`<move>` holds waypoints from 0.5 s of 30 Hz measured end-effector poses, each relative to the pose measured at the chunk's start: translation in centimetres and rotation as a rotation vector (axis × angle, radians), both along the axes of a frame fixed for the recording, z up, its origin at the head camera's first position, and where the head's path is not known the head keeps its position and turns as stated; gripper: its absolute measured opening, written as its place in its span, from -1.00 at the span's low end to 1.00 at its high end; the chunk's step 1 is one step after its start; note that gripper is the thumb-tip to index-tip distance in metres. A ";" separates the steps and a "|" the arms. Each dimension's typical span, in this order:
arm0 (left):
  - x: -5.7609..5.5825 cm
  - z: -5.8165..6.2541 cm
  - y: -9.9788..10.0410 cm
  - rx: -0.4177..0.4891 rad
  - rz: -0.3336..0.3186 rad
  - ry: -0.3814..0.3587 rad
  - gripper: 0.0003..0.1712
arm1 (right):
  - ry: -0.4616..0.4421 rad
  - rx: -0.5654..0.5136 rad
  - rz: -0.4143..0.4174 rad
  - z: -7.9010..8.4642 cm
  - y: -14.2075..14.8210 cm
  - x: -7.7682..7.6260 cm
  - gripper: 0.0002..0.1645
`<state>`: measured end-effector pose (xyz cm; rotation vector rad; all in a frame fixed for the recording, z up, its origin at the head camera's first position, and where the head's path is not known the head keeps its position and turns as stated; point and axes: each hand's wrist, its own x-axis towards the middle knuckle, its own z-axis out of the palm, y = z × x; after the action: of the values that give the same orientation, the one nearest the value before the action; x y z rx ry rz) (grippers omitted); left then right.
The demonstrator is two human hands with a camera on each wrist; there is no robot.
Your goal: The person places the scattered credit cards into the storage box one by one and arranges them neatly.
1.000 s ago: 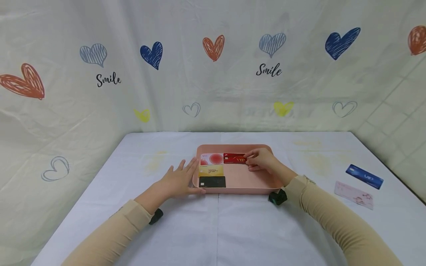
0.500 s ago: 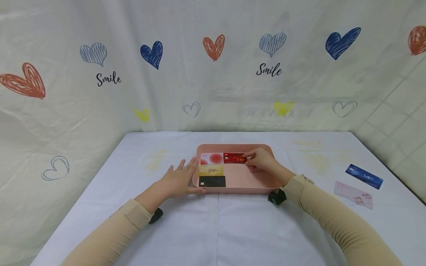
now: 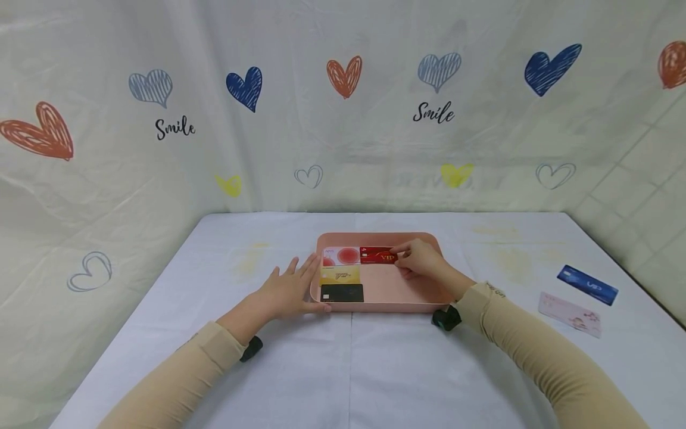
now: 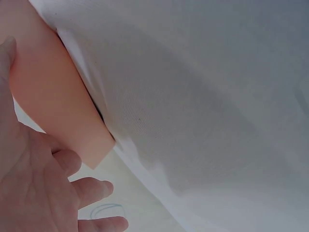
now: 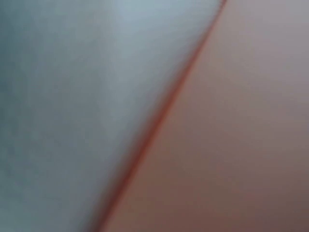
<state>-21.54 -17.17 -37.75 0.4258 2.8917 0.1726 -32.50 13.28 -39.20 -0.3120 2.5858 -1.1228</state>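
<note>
In the head view a pink tray [image 3: 399, 286] holds several cards. At its left a white card with red circles [image 3: 341, 256], a gold card [image 3: 340, 275] and a black card [image 3: 342, 293] lie in a column. To the right of the top one is a red VIP card [image 3: 375, 255]. My right hand [image 3: 423, 260] pinches the red card's right end, its fingertips covering that end. My left hand [image 3: 289, 292] spreads its fingers along the tray's left side, thumb at the near corner. In the left wrist view this hand [image 4: 36, 179] lies against the tray's outer wall [image 4: 58, 92].
On the white tablecloth [image 3: 300, 381], right of the tray, are a blue VIP card [image 3: 587, 285] and a pale pink card [image 3: 570, 314]. A curtain [image 3: 375, 137] with printed hearts hangs behind the table. The right wrist view is blurred.
My right hand's fingers have shifted very slightly at the red card's right end. The left hand, tray and other cards stay where they were.
</note>
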 end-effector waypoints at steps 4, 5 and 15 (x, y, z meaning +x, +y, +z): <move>0.0 0.0 0.0 -0.004 -0.001 0.001 0.33 | 0.029 0.012 0.016 0.0 0.0 0.0 -0.53; 0.0 0.0 0.0 -0.004 -0.002 0.002 0.33 | 0.036 0.017 0.020 0.0 0.0 0.0 -0.53; -0.1 -0.1 0.0 -0.006 -0.007 0.007 0.32 | 0.041 0.036 0.021 -0.2 -0.1 -0.2 -0.55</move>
<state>-21.61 -17.20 -37.89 0.4365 2.8965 0.1620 -32.68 13.14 -39.36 -0.3571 2.6288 -1.0717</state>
